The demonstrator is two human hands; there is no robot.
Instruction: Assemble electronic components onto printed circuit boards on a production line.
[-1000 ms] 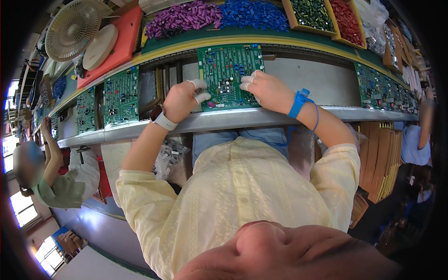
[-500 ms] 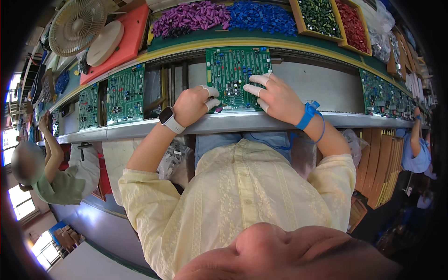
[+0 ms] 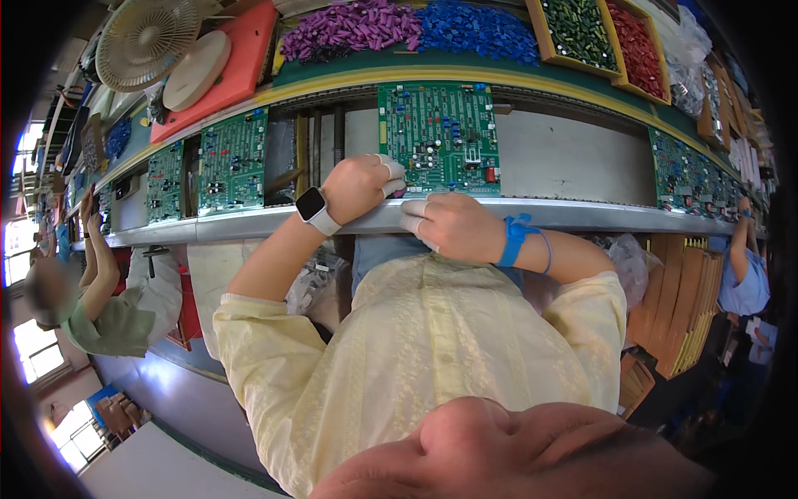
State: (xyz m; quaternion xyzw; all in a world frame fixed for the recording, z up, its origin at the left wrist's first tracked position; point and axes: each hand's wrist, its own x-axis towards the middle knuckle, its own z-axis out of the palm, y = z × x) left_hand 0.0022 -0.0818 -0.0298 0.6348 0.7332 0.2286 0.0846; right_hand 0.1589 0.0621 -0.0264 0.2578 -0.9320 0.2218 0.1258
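Note:
A green circuit board (image 3: 424, 125) full of small parts lies on the rail line in front of me. My left hand (image 3: 359, 185), wearing a watch and white finger covers, is at the board's near left corner. Its fingers are curled together, and a small purple component (image 3: 399, 194) shows at their tips. Just to the right, over the metal rail (image 3: 573, 213), is my right hand (image 3: 459, 226), with white finger covers and a blue wrist strap (image 3: 517, 239). Its fingers are bent together, tips close to the left fingertips; whatever they hold is hidden.
Beyond the line lie piles of purple components (image 3: 349, 32) and blue components (image 3: 478, 33), with boxes of green parts (image 3: 578, 37) and red parts (image 3: 638, 54). More boards (image 3: 231, 162) stand left and right. A fan (image 3: 148, 41) is far left; co-workers' arms reach in at both sides.
My right hand has drawn back from over the board, down and left to the rail beside my left hand. The left hand stays by the board's corner. The view has shifted slightly.

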